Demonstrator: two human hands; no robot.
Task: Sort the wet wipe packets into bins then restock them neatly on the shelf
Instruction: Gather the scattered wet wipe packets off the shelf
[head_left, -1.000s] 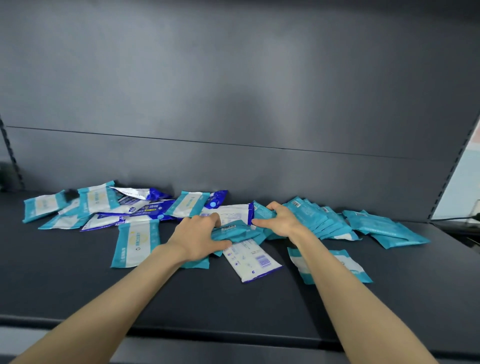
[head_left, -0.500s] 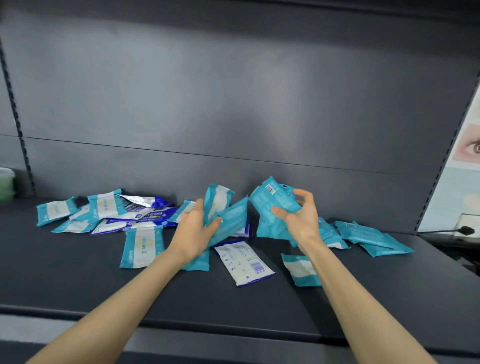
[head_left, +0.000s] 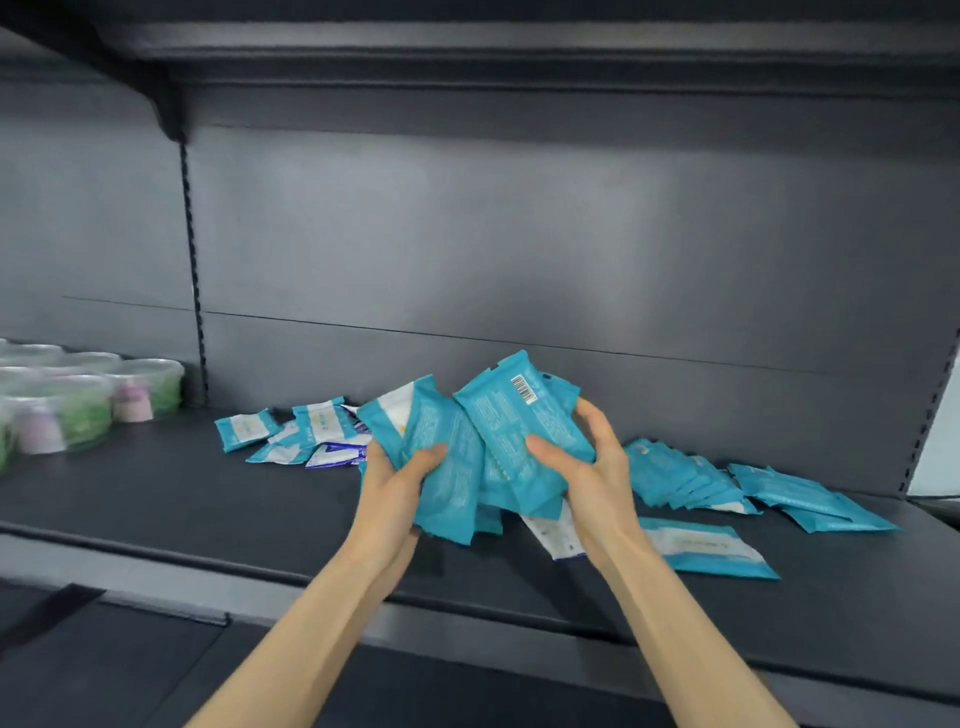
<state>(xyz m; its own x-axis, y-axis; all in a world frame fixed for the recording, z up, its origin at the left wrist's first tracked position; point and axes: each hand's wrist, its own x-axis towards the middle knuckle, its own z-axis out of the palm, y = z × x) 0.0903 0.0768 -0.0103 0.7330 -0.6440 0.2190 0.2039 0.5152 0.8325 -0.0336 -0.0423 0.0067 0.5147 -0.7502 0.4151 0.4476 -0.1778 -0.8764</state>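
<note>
Teal packets (head_left: 483, 457) with white panels and barcode — dark grey shelf (head_left: 208, 499), green-and-pink tubs (head_left: 78, 405).

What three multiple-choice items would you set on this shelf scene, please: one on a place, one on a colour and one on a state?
1. Where do the clear tubs stand?
A) to the left of the packets
B) to the right of them
C) in front of them

2. What colour is the bundle of packets being held?
A) red
B) teal
C) yellow

3. What are the left grip and right grip doing?
A) both lie flat and empty
B) both hang idle
C) both hold the bundle

Answers:
1 A, the tubs sit at the far left, past the slotted upright.
2 B, the wrappers are teal with pale print.
3 C, the fingers and thumbs of both curl round the packets.
</note>
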